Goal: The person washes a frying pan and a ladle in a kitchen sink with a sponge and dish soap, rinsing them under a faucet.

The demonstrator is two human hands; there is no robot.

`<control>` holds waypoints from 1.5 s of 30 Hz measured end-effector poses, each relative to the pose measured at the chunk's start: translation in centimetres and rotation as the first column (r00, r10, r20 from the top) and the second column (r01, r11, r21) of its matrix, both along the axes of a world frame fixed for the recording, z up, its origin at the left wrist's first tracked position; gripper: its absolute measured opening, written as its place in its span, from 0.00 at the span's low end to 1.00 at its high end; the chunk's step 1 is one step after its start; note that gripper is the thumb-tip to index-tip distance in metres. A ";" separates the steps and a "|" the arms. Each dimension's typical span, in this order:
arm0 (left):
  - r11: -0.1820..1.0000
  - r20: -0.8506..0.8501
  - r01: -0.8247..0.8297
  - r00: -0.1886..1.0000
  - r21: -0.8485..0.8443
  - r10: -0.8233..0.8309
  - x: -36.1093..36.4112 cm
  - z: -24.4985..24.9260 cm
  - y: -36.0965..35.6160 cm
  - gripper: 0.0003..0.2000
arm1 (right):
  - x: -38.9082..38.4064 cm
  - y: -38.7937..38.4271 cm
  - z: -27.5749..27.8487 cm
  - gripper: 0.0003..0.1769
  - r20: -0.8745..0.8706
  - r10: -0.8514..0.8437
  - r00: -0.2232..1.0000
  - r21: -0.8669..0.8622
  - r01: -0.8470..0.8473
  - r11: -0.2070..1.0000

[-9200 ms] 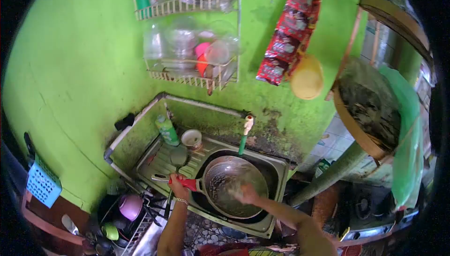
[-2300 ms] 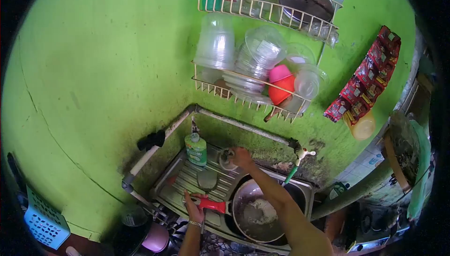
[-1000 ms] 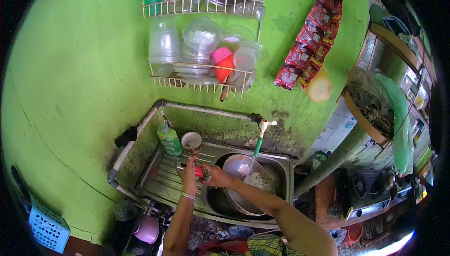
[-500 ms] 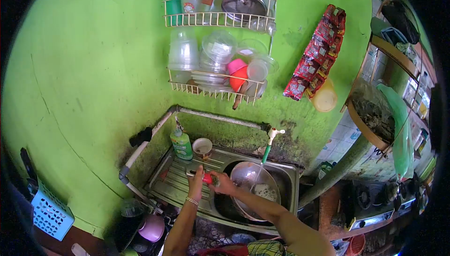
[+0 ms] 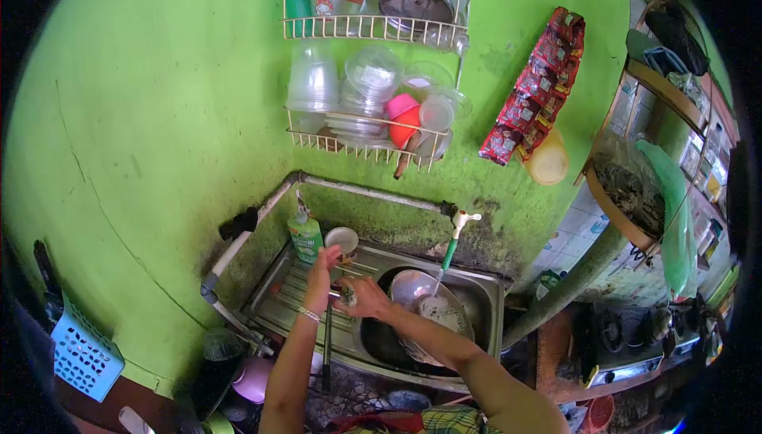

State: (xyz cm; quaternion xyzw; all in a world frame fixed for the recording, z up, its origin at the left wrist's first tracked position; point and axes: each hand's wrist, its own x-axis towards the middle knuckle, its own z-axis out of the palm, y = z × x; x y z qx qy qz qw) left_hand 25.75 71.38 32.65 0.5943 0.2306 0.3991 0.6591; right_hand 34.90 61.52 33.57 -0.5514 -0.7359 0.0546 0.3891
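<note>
My left hand (image 5: pixel 318 278) is raised over the sink's ribbed drainboard (image 5: pixel 274 300), fingers stretched up and held together. At its palm side is a long dark-handled utensil (image 5: pixel 326 351), its handle pointing down past the counter's front edge; its head is hidden by my hands, so its kind does not show. My right hand (image 5: pixel 368 297) is closed around a greenish scrubbing sponge (image 5: pixel 348 297), pressed near the top of the utensil. To the right, water runs from the green-tipped tap (image 5: pixel 451 255) into a metal bowl (image 5: pixel 409 281) tilted in the sink basin (image 5: pixel 490 307), with suds inside.
A green soap bottle (image 5: pixel 305 237) and a small white-rimmed tub (image 5: pixel 341 237) stand behind my left hand. A grey pipe (image 5: pixel 373 196) runs along the wall. Wire racks (image 5: pixel 369 138) of plastic containers hang above. A stove (image 5: pixel 627 347) is at right, a blue basket (image 5: pixel 86 354) at left.
My left hand has moved up and its fingers have straightened. The utensil's dark handle now shows pointing down, and the red part between my hands is out of sight. My right hand moved slightly up.
</note>
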 end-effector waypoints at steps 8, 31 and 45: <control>0.895 0.306 -0.226 0.884 -0.384 0.354 -1.1 -1.1 -0.8 0.28 | -2.0 2.4 2.3 0.22 0.096 -0.003 0.995 -0.037 0.007 0.999; 0.746 0.418 -0.022 0.817 -0.666 0.397 3.1 -13.4 -3.5 0.35 | -0.8 12.0 7.1 0.27 -0.163 -0.161 0.973 0.049 0.171 0.984; 0.627 0.369 0.050 0.843 -0.778 0.391 0.5 -12.0 -2.6 0.35 | 10.5 13.2 -8.2 0.17 -0.389 -0.294 0.873 -0.132 0.263 0.956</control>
